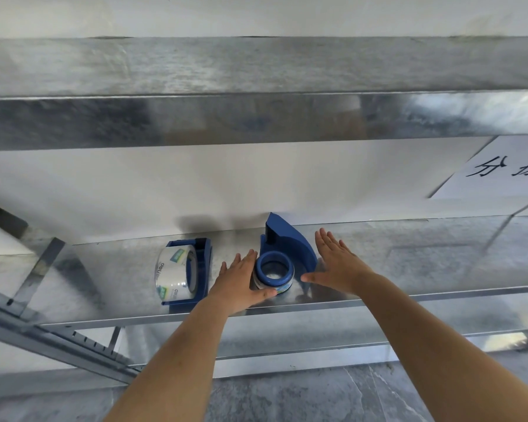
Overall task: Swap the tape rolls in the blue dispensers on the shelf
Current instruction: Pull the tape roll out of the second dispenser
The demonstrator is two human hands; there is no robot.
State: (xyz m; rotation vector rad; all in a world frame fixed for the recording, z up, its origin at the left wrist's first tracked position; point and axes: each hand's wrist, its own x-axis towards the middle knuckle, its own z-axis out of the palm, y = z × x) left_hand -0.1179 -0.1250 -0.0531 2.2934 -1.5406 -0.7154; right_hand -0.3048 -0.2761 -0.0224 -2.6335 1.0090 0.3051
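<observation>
Flanking: left hand [240, 283] and right hand [339, 263], either side of tipped dispenser [290, 242]
Fingers [328, 240]: straight, apart, gripping nothing
Centre-left: second dispenser [204, 263] upright, clear roll [173, 274] loaded

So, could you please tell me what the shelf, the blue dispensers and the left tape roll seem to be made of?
Shelf: likely galvanised steel, grey mottled sheen with reflections. Left dispenser and right dispenser: probably moulded plastic, even matte blue. Left tape roll: clear glossy film, see-through, printed label.

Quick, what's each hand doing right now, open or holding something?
Left hand: open, fingers straight against the tape roll.
Right hand: open, holding nothing, beside the blue dispenser.
</observation>
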